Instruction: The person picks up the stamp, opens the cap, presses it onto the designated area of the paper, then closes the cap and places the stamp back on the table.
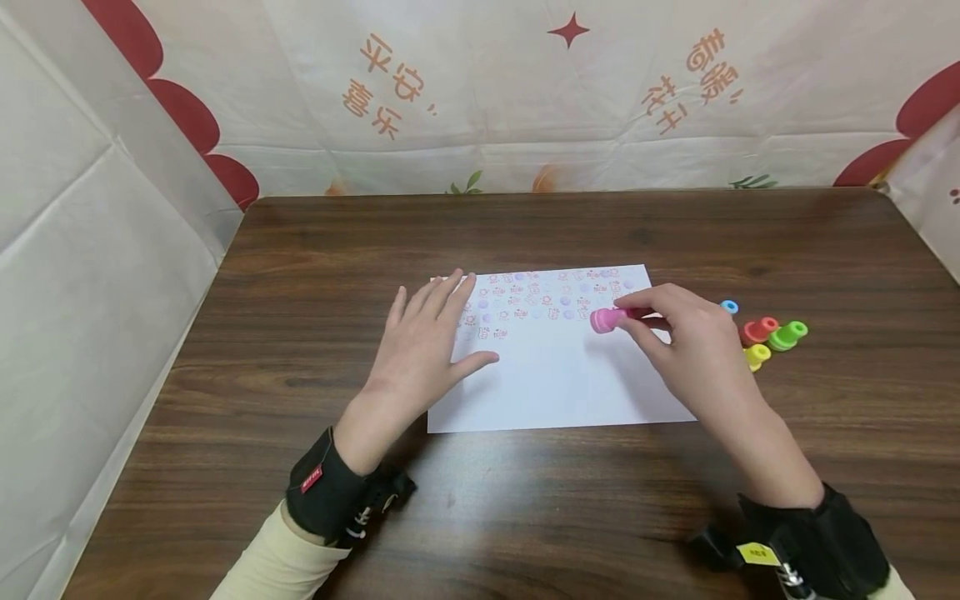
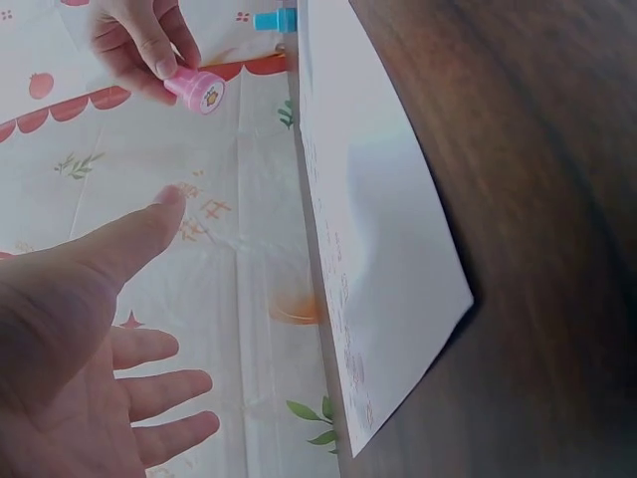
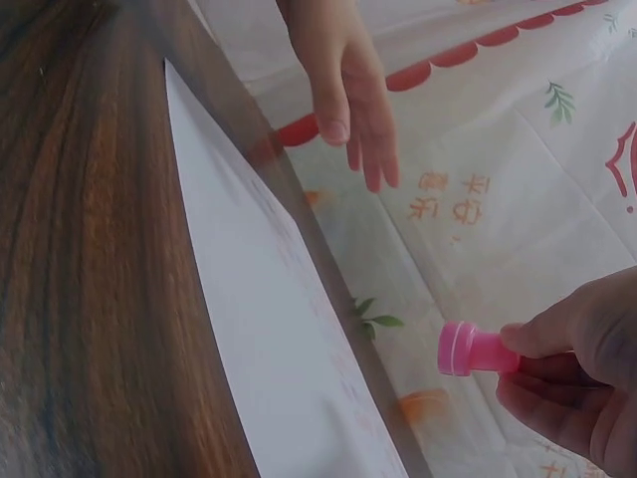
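Observation:
Between thumb and fingers, my right hand (image 1: pixel 693 346) pinches a pink stamp (image 1: pixel 606 320) by its narrow end. The stamp is held above the sheet of paper (image 1: pixel 555 383), its wide end toward the left. In the left wrist view, a small printed picture shows on the face of the pink stamp (image 2: pixel 207 96). Rows of small red and purple stamped prints (image 1: pixel 536 296) cover the paper's upper part, with a shorter row starting at the left below them. My left hand (image 1: pixel 423 346) is spread with straight fingers over the paper's left edge, and it holds nothing.
Right of the paper, partly behind the right hand, are a red stamp (image 1: pixel 759 330), a green stamp (image 1: pixel 789 335), a yellow stamp (image 1: pixel 757 357) and a blue stamp (image 1: pixel 729 307). The dark wooden table (image 1: pixel 225 400) ends at a printed cloth (image 1: pixel 495 100) behind.

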`<state>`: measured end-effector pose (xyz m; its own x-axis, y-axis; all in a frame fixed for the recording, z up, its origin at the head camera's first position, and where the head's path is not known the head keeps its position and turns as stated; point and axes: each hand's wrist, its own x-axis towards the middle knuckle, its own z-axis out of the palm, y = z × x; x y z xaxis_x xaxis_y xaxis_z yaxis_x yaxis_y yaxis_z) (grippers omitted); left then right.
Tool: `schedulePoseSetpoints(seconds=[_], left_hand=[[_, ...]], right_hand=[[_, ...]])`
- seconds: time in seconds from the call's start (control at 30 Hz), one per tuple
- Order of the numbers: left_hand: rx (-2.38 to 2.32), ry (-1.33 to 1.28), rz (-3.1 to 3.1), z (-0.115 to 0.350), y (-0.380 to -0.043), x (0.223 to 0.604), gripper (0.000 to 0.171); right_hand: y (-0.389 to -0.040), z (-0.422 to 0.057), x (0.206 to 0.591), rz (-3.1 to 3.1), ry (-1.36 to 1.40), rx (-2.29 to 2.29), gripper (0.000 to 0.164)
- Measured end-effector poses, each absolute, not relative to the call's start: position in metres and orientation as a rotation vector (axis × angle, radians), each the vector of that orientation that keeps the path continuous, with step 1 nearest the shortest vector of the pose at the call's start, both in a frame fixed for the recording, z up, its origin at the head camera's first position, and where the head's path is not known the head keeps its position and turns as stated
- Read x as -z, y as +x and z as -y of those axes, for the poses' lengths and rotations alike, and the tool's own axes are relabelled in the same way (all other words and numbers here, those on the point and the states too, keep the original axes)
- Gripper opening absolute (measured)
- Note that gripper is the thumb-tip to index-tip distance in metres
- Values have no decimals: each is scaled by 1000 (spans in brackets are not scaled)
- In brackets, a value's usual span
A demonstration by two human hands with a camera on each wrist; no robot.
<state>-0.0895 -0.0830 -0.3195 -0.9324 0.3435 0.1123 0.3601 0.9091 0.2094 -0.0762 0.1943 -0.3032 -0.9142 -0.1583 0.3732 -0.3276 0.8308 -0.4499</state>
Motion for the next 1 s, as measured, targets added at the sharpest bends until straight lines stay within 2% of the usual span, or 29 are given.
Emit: schedulePoseSetpoints(seconds=[0.53,1.0], left_hand=[[589,-605,2922,74,-86,318,84],[1059,-570,2816,65,-80,319,65]], right_hand=[[-74,-177,302,2674,411,-829,28],[-71,-166,305,2575,473,-1055,29]])
